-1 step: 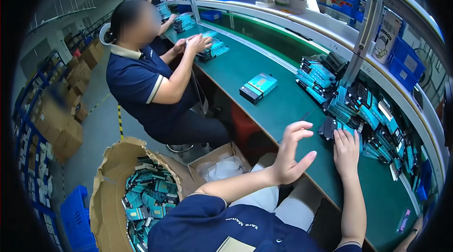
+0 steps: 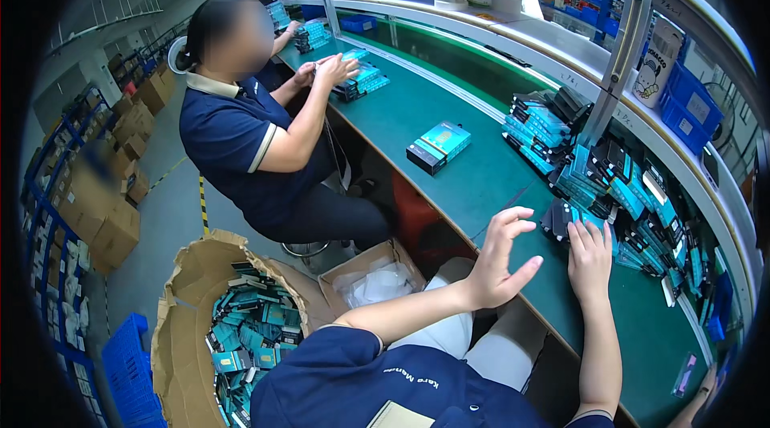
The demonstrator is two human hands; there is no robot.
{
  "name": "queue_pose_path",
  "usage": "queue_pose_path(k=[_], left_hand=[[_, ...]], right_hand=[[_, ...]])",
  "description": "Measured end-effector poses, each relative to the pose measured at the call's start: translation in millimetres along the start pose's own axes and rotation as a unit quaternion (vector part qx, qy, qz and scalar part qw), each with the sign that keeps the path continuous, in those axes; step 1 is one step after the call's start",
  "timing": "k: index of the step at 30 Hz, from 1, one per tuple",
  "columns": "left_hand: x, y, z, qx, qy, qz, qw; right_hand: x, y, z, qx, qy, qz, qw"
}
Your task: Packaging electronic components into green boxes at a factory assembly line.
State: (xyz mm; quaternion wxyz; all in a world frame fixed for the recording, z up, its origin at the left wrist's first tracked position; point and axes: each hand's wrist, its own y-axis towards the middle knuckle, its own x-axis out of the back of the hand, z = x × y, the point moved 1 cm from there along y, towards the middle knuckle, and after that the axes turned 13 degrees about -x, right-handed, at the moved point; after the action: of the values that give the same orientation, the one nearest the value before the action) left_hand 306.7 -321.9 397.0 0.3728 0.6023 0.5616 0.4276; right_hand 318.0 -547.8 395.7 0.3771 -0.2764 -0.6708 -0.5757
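Note:
My left hand (image 2: 504, 263) is raised above the near edge of the green-topped workbench (image 2: 497, 179), fingers apart and nothing in them. Flat on top of a teal and black box (image 2: 561, 218) rests my right hand (image 2: 589, 259), its fingers stretched out and partly covering the box. Just beyond it, a heap of similar flat boxes (image 2: 581, 179) leans in loose stacks along the bench's far side. A small neat stack of teal boxes (image 2: 439, 146) stands farther left on the bench.
A large torn carton (image 2: 180, 308) full of teal boxes stands at my left, beside a blue crate (image 2: 132, 372). A smaller carton (image 2: 405, 255) holds clear plastic. Left along the bench, a co-worker (image 2: 241, 123) handles boxes. A metal post (image 2: 622, 51) rises behind the heap.

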Motion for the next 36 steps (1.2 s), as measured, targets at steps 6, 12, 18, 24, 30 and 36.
queue_pose_path(k=[6, 12, 18, 24, 30, 36], left_hand=[[-23.2, -30.7, 38.6, -0.135, 0.101, 0.371, 0.913], [-49.7, -41.9, 23.1, -0.162, 0.004, 0.446, 0.88], [-68.8, -37.7, -16.7, -0.266, -0.004, 0.396, 0.879], [-63.0, 21.9, -10.2, -0.126, -0.04, 0.401, 0.907], [-73.8, -18.6, 11.8, -0.086, -0.042, 0.457, 0.884], [-82.1, -17.9, 8.2, -0.057, -0.069, 0.487, 0.869]], right_hand=[[51.6, -79.2, -12.7, 0.03, 0.079, -0.05, 0.995], [83.6, -197.5, -169.1, -0.317, -0.175, -0.051, 0.931], [115.9, -328.9, -307.1, -0.567, -0.469, 0.065, 0.674], [134.5, -351.4, -345.7, -0.682, -0.299, 0.127, 0.655], [125.5, -302.1, -217.3, -0.57, -0.254, 0.094, 0.776], [82.4, -218.6, -47.4, -0.463, 0.125, -0.041, 0.876]])
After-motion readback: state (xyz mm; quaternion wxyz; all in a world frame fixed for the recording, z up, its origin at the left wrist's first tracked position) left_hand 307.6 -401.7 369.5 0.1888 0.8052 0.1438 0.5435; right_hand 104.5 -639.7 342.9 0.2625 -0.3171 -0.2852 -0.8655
